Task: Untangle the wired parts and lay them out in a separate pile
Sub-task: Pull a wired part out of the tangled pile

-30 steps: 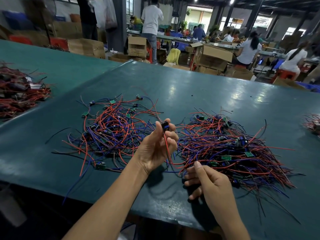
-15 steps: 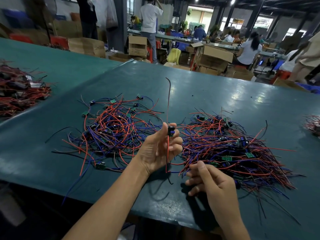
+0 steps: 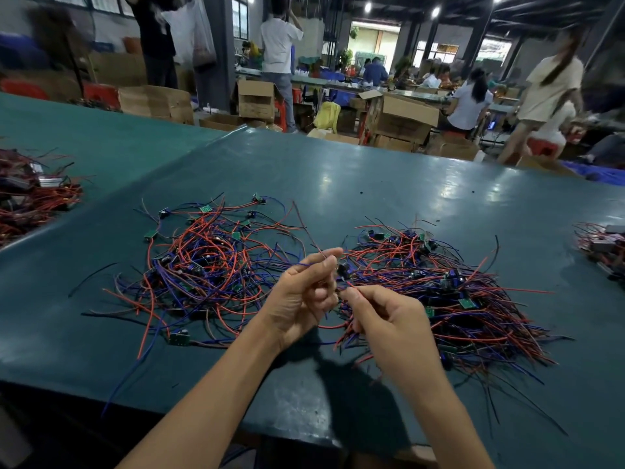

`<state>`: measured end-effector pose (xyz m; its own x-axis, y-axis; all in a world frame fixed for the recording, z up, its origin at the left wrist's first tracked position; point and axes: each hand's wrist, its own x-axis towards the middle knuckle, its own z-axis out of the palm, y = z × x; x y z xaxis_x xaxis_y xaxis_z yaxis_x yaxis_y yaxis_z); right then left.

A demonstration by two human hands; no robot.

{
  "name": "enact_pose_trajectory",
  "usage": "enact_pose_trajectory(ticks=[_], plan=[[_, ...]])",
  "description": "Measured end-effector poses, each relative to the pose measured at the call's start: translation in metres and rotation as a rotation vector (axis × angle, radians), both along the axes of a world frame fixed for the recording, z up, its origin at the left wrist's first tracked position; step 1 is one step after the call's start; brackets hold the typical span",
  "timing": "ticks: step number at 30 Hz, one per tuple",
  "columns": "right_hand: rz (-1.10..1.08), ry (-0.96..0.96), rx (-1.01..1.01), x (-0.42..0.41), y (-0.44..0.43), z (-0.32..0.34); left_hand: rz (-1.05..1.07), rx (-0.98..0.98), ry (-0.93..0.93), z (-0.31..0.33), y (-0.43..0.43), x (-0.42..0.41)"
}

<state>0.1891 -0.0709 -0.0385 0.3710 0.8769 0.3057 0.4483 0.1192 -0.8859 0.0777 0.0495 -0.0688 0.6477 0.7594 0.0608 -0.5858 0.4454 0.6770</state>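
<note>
A wired part (image 3: 343, 269), small and dark with red and blue leads, is held above the desk (image 3: 355, 184) between two piles. It is pinched in the curled fingers of the left hand (image 3: 299, 296), and one of its red leads is nipped by the right hand (image 3: 389, 319) at its 4 o'clock. Freeing it from the tangled pile (image 3: 466, 292) at 3 o'clock is judged the step in hand; next, its leads need drawing clear before it is laid on the spread pile (image 3: 209, 265) at 9 o'clock.
</note>
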Motion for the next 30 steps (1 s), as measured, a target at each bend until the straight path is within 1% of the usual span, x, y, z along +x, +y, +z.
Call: enact_pose_trajectory(ticks=[3,7,10,15,21,25,30], plan=[[-0.003,-0.171,-0.017,0.021,-0.013,0.011,0.044,-0.010,0.032,0.001,0.006,-0.003],[-0.021,-0.401,-0.064,0.061,-0.032,0.042,0.046,0.048,0.198,0.004,0.013,-0.005],[-0.054,-0.481,-0.112,0.096,-0.042,0.064,0.068,0.099,0.304,0.013,0.015,0.000],[-0.118,-0.503,-0.219,0.151,-0.048,0.085,0.118,0.041,0.291,0.030,0.007,0.026],[-0.290,-0.493,-0.330,0.198,-0.039,0.073,0.105,-0.038,0.419,0.024,-0.009,0.058],[-0.434,-0.470,-0.329,0.209,-0.036,0.054,0.112,-0.105,0.439,0.017,-0.016,0.062],[-0.500,-0.421,-0.351,0.199,-0.027,0.039,0.109,-0.110,0.516,0.016,-0.016,0.059]])
